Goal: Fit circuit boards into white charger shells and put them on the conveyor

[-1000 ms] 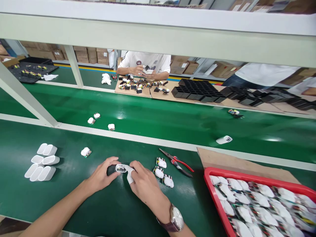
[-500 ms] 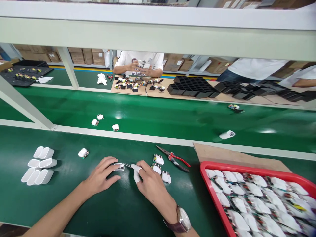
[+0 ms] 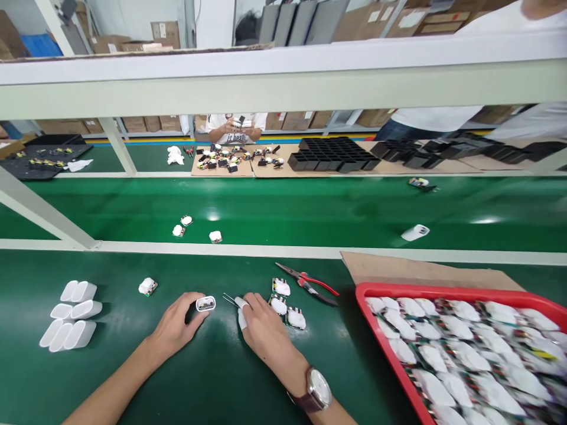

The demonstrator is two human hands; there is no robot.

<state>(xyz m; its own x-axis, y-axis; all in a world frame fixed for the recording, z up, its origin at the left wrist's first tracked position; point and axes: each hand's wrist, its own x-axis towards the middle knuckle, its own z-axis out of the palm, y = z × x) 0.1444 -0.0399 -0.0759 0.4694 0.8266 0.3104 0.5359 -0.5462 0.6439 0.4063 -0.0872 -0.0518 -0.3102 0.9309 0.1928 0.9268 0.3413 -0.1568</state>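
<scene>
My left hand (image 3: 179,323) is closed around a white oval plastic housing (image 3: 199,304), its open end turned toward me. Inside the opening a circuit board (image 3: 206,304) shows. Metal tweezers (image 3: 230,300) are pinched in my right hand (image 3: 261,326), which has white finger covers on two fingers. Their tips point left, a short gap away from the housing. Just right of that hand lie several circuit boards wrapped in white (image 3: 296,318), near red-handled long-nose pliers (image 3: 308,283). One more wrapped board (image 3: 147,286) lies beyond my left hand.
Several empty white housings (image 3: 80,334) stand at the left. A red tray (image 3: 390,360) full of wrapped boards fills the right, beside cardboard (image 3: 425,273). Across the green belt (image 3: 310,206), which carries a few pieces, a co-worker (image 3: 234,128) handles parts. A metal frame (image 3: 283,97) spans overhead.
The tweezers have pulled back from the housing's opening to the right. My left fingers have shifted off its top, and the opening shows more. Pieces on the belt have moved right. The view has tilted up.
</scene>
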